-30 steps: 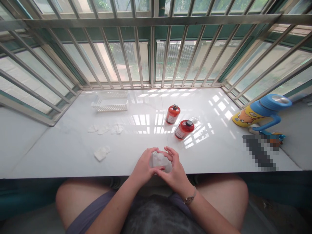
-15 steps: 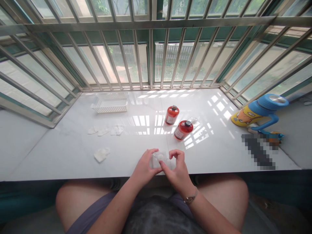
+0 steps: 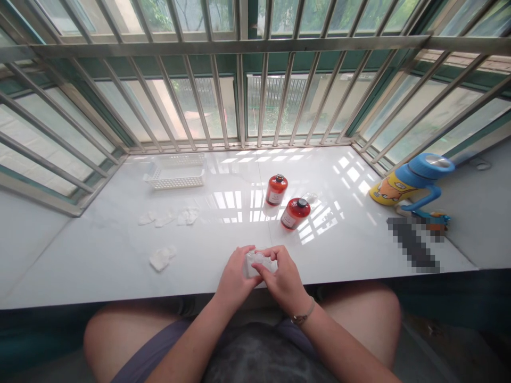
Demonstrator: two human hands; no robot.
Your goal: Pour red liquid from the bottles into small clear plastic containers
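Near the front edge of the table, my left hand (image 3: pixel 235 274) is wrapped round a small clear plastic box (image 3: pixel 250 268). My right hand (image 3: pixel 281 276) is closed in a pinch over the top of the box, thumb and fingers bent together. Whitish, crumpled-looking material shows at the right fingertips, but I cannot tell what it is. Just beyond the hands stand two red bottles with black tops: the nearer bottle (image 3: pixel 295 214) and the farther bottle (image 3: pixel 277 190), both upright with pale labels.
Several crumpled white pieces (image 3: pixel 187 216) lie to the left, with another white piece (image 3: pixel 162 258) closer to me. A white perforated basket (image 3: pixel 175 178) sits at the back left. On the right stands a yellow and blue flask (image 3: pixel 407 181) beside a pixelated dark object (image 3: pixel 413 244). Metal window bars (image 3: pixel 239 101) border the table (image 3: pixel 99 255).
My right hand's fingers have moved left and down onto the box, closing into a pinch; before, the index finger was curled apart from it. The whole view has shifted slightly.
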